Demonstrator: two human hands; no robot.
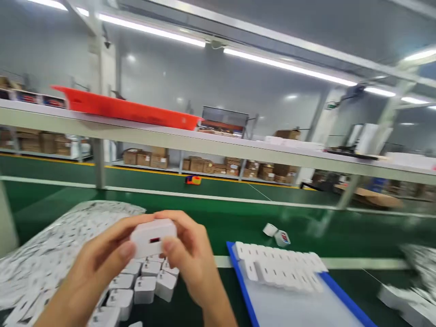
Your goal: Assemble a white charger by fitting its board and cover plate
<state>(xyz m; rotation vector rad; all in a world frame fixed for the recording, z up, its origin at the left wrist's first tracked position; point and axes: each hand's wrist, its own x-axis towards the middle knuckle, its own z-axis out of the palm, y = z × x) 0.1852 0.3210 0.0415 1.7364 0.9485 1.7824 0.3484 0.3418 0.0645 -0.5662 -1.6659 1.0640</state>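
Note:
A white USB charger is raised in front of me, its dark port slot facing me. My left hand grips its left end between thumb and fingers. From the other side my right hand holds it, thumb pressed on the face beside the slot. Below both hands lie several white chargers in a loose cluster. To the right, a tray with a blue rim bears two rows of white chargers, slots up; its near part shows a bare pale surface.
Left of the hands spreads a heap of clear plastic packaging. Two small white pieces lie beyond the tray, and more white blocks are at far right. A red bin stands on the shelf across the back.

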